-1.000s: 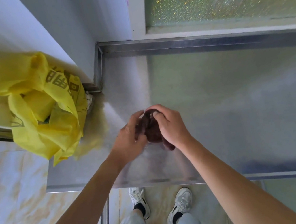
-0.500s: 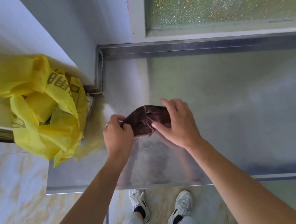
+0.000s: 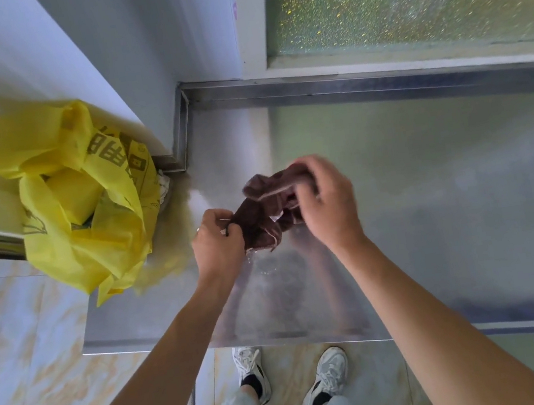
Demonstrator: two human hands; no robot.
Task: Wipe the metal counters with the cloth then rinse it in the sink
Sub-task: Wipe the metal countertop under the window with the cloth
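Cloth (image 3: pixel 268 210), dark brown and bunched, hangs between my two hands above the metal counter (image 3: pixel 429 185). My left hand (image 3: pixel 218 242) pinches its lower corner at about eight o'clock of the bundle; my right hand (image 3: pixel 326 200) curls over its upper edge at two o'clock. At nine o'clock of the hands a yellow plastic bag (image 3: pixel 85 201) sits by the counter's corner. I see small water drops under the cloth.

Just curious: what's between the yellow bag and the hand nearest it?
In the head view, only bare metal counter lies between the yellow bag and the left hand, which grips the cloth.
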